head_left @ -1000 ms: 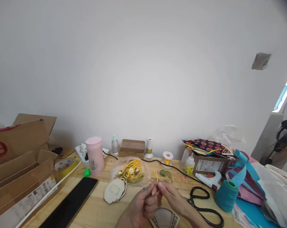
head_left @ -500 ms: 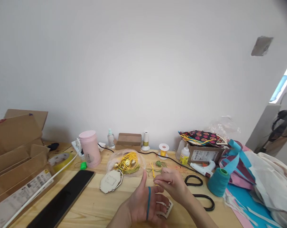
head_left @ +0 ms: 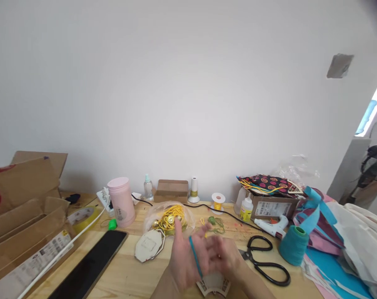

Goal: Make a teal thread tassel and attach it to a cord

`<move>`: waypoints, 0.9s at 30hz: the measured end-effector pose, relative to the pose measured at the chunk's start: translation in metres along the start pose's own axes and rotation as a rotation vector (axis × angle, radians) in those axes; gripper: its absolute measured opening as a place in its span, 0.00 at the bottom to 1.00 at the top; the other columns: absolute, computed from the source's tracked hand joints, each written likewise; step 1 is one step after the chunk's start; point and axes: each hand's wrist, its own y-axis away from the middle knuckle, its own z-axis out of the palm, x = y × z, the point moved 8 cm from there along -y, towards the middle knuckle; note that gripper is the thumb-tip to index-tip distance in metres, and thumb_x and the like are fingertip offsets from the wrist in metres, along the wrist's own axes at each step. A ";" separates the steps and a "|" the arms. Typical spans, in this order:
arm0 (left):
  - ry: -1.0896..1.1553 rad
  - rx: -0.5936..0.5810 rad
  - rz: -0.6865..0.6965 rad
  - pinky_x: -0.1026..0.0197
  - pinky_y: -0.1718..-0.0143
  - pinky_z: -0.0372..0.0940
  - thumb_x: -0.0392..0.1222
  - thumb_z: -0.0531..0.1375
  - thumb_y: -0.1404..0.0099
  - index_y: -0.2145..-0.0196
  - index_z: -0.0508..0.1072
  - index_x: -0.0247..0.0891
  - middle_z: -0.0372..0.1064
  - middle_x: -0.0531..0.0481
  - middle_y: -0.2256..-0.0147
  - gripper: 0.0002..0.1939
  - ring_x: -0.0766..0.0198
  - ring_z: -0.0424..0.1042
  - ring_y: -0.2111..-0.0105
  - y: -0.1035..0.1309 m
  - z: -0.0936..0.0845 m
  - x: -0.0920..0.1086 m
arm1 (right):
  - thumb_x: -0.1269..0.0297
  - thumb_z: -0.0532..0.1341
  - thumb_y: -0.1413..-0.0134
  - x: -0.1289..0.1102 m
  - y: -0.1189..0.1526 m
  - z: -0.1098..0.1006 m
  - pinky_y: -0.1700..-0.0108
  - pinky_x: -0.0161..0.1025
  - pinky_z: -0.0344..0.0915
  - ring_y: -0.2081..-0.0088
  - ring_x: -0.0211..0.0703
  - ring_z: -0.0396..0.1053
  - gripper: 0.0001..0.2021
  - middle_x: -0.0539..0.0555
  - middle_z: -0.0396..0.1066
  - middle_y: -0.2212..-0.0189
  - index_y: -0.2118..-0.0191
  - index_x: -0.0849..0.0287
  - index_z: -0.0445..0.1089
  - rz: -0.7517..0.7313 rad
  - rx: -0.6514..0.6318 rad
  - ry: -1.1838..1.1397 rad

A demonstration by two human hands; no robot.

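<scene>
My left hand (head_left: pixel 188 257) is held palm up with its fingers spread, above the front of the table. A band of teal thread (head_left: pixel 195 256) runs across its palm. Close against the left fingers is my right hand (head_left: pixel 230 255), its fingers curled together; what they pinch is hidden and blurred. Under the hands lies a pale wooden cut-out piece (head_left: pixel 213 284), partly covered. Black-handled scissors (head_left: pixel 263 263) rest to the right of my right hand. A teal thread cone (head_left: pixel 294 245) stands further right.
Octagonal wooden pieces (head_left: pixel 149 245) and a clear bag of bells and yellow cord (head_left: pixel 171 218) lie behind left. A glue bottle (head_left: pixel 246 209), glue gun (head_left: pixel 272 225) and cardboard box (head_left: pixel 274 207) stand back right. Left are a phone (head_left: pixel 91 263) and a pink cup (head_left: pixel 121 203).
My right hand has come down from above the left fingertips to beside the left fingers. The scissors and wooden cut-out show more. The whole view has shifted slightly.
</scene>
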 end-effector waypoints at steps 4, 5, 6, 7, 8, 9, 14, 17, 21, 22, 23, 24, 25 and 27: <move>0.075 0.097 0.343 0.49 0.52 0.51 0.65 0.45 0.47 0.55 0.65 0.40 0.63 0.40 0.55 0.32 0.53 0.60 0.53 -0.014 -0.006 0.055 | 0.67 0.46 0.44 -0.018 0.000 -0.001 0.76 0.33 0.53 0.75 0.38 0.64 0.14 0.52 0.67 0.78 0.69 0.57 0.69 -0.131 0.007 0.232; 0.079 0.120 0.376 0.49 0.52 0.51 0.64 0.46 0.46 0.53 0.64 0.41 0.62 0.40 0.54 0.31 0.54 0.59 0.52 -0.016 -0.010 0.062 | 0.67 0.46 0.44 -0.021 0.000 -0.004 0.77 0.33 0.52 0.76 0.38 0.64 0.14 0.52 0.66 0.78 0.69 0.57 0.69 -0.151 0.019 0.283; 0.076 0.143 0.391 0.49 0.52 0.51 0.63 0.46 0.45 0.52 0.63 0.41 0.61 0.40 0.53 0.30 0.54 0.59 0.52 -0.018 -0.015 0.065 | 0.67 0.46 0.43 -0.024 -0.001 -0.007 0.77 0.33 0.51 0.77 0.37 0.63 0.14 0.51 0.66 0.79 0.69 0.57 0.68 -0.165 0.037 0.313; 0.070 0.166 0.390 0.49 0.52 0.51 0.62 0.46 0.45 0.51 0.62 0.42 0.60 0.40 0.53 0.30 0.54 0.59 0.52 -0.018 -0.020 0.066 | 0.67 0.45 0.43 -0.027 0.000 -0.011 0.77 0.33 0.51 0.77 0.37 0.63 0.14 0.51 0.65 0.79 0.69 0.57 0.68 -0.181 0.061 0.337; 0.061 0.187 0.378 0.48 0.52 0.52 0.62 0.46 0.45 0.50 0.61 0.42 0.60 0.40 0.53 0.30 0.54 0.59 0.52 -0.018 -0.026 0.064 | 0.67 0.45 0.43 -0.029 0.000 -0.015 0.77 0.33 0.51 0.77 0.36 0.62 0.15 0.51 0.65 0.80 0.70 0.57 0.68 -0.198 0.086 0.360; 0.054 0.205 0.355 0.47 0.53 0.52 0.62 0.46 0.45 0.50 0.60 0.42 0.59 0.40 0.53 0.30 0.54 0.60 0.53 -0.019 -0.032 0.060 | 0.66 0.46 0.43 -0.032 0.000 -0.018 0.77 0.33 0.50 0.78 0.36 0.61 0.15 0.51 0.64 0.80 0.71 0.57 0.68 -0.217 0.114 0.385; 0.048 0.242 0.188 0.51 0.59 0.57 0.65 0.45 0.47 0.50 0.58 0.40 0.62 0.40 0.56 0.34 0.55 0.64 0.59 -0.019 -0.051 0.028 | 0.64 0.48 0.43 -0.038 0.003 -0.027 0.78 0.33 0.49 0.79 0.35 0.59 0.14 0.50 0.64 0.81 0.72 0.56 0.69 -0.292 0.194 0.457; 0.022 0.238 0.042 0.55 0.64 0.58 0.65 0.44 0.47 0.52 0.60 0.38 0.65 0.41 0.60 0.34 0.56 0.66 0.63 -0.020 -0.050 0.002 | 0.64 0.50 0.44 -0.034 0.004 -0.030 0.78 0.33 0.50 0.78 0.36 0.59 0.13 0.49 0.64 0.81 0.72 0.56 0.69 -0.291 0.192 0.422; -0.017 0.199 -0.184 0.57 0.66 0.58 0.66 0.42 0.46 0.59 0.66 0.36 0.68 0.44 0.68 0.33 0.57 0.67 0.67 -0.019 -0.044 -0.032 | 0.61 0.50 0.44 -0.023 0.004 -0.036 0.78 0.33 0.52 0.78 0.36 0.61 0.13 0.50 0.65 0.79 0.72 0.55 0.70 -0.228 0.157 0.304; -0.032 0.188 -0.226 0.56 0.66 0.58 0.66 0.41 0.46 0.61 0.67 0.34 0.68 0.44 0.69 0.34 0.58 0.67 0.67 -0.018 -0.042 -0.038 | 0.61 0.50 0.44 -0.019 0.004 -0.038 0.78 0.32 0.52 0.77 0.36 0.62 0.13 0.50 0.65 0.79 0.71 0.55 0.70 -0.204 0.145 0.270; -0.048 0.178 -0.264 0.56 0.66 0.57 0.67 0.40 0.47 0.63 0.68 0.33 0.68 0.44 0.70 0.35 0.58 0.67 0.68 -0.017 -0.042 -0.043 | 0.60 0.50 0.44 -0.015 0.004 -0.040 0.77 0.32 0.53 0.77 0.36 0.62 0.13 0.50 0.65 0.79 0.70 0.55 0.71 -0.176 0.136 0.233; -0.064 0.172 -0.297 0.55 0.65 0.57 0.68 0.40 0.47 0.65 0.69 0.32 0.68 0.43 0.71 0.37 0.58 0.66 0.68 -0.017 -0.041 -0.047 | 0.60 0.50 0.44 -0.011 0.004 -0.041 0.77 0.32 0.53 0.77 0.36 0.63 0.13 0.50 0.65 0.78 0.69 0.55 0.71 -0.145 0.128 0.196; -0.080 0.170 -0.323 0.55 0.65 0.57 0.69 0.39 0.48 0.66 0.69 0.31 0.68 0.43 0.71 0.38 0.58 0.66 0.68 -0.016 -0.041 -0.050 | 0.61 0.50 0.44 -0.007 0.004 -0.042 0.76 0.32 0.54 0.76 0.35 0.63 0.12 0.50 0.65 0.78 0.69 0.55 0.71 -0.111 0.120 0.160; -0.120 0.169 -0.347 0.53 0.64 0.57 0.69 0.39 0.48 0.67 0.70 0.30 0.68 0.42 0.69 0.39 0.57 0.65 0.67 -0.015 -0.041 -0.052 | 0.62 0.52 0.45 0.000 0.004 -0.043 0.76 0.30 0.55 0.76 0.35 0.63 0.11 0.49 0.64 0.77 0.69 0.55 0.71 -0.049 0.109 0.093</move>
